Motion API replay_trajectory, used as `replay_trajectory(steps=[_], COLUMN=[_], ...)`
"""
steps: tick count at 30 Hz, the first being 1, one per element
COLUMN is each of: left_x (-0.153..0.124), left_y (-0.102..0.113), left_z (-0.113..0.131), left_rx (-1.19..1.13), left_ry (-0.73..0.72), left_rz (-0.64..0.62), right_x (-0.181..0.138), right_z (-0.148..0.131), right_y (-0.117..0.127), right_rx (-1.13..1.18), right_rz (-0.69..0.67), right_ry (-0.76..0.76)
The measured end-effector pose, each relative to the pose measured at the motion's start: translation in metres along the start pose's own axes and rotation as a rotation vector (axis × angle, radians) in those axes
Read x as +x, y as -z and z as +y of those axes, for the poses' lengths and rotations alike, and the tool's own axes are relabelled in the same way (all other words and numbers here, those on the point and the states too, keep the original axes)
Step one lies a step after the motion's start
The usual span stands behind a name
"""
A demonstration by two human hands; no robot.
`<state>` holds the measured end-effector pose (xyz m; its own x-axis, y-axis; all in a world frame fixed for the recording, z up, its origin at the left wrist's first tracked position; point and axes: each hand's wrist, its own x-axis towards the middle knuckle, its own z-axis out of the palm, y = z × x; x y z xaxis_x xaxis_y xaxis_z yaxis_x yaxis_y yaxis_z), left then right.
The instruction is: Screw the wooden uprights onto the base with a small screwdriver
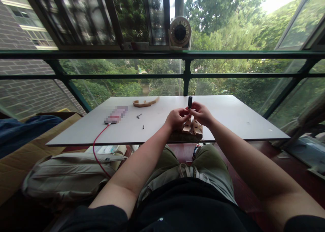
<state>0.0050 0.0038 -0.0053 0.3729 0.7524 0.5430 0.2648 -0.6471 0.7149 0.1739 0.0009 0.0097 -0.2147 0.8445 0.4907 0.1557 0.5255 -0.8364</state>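
Head view: what's gripped?
— Right hand (201,113) pinches an upright black cylinder (190,101); left hand (176,118) is curled, its grip I can't tell.
— Below?
— Drilled, pale wooden blocks (197,127) at the near edge of the smooth white table (124,134).

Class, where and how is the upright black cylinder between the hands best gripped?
Probably around the upper part of the black cylinder, from above: it stands upright, its top clear, while the left hand and right hand crowd its lower end.
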Motion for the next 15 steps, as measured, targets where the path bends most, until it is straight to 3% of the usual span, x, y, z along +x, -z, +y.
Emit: replay_trajectory(steps=[15], left_x=[0.0001], left_y=[0.0005], left_z=[-0.0007], left_rx=[0.016], left_ry=[-0.007], left_rz=[-0.007], right_x=[0.0014], right_z=[0.0029], right_y=[0.0011], right_rx=[0.048], right_rz=[-0.026], right_ry=[0.009])
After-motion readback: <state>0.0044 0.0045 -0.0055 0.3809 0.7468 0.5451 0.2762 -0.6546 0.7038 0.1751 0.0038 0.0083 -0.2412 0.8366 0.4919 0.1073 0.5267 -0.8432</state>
